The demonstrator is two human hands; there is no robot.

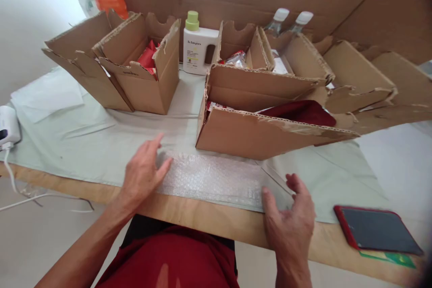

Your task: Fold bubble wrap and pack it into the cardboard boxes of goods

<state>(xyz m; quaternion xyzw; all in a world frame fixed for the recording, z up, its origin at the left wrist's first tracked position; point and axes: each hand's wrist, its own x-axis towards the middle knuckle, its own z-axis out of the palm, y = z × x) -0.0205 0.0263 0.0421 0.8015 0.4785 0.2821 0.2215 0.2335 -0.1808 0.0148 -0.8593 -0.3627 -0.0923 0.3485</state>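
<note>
A flat strip of clear bubble wrap [212, 177] lies along the front edge of the table, between my two hands. My left hand [143, 171] is at its left end, thumb and fingers apart, the thumb tip at or just over the edge of the wrap. At the right end, my right hand [290, 216] has its thumb spread from its fingers, nothing visibly gripped. A thin transparent edge runs near the right fingers; whether they touch it is unclear.
Behind the wrap stands a long cardboard box [249, 132] holding dark red cloth. More cardboard boxes [145, 90] stand farther back, beside a white detergent bottle [199, 49]. A red-framed tablet [378, 229] lies at right. A white device [8, 126] with a cable sits at left.
</note>
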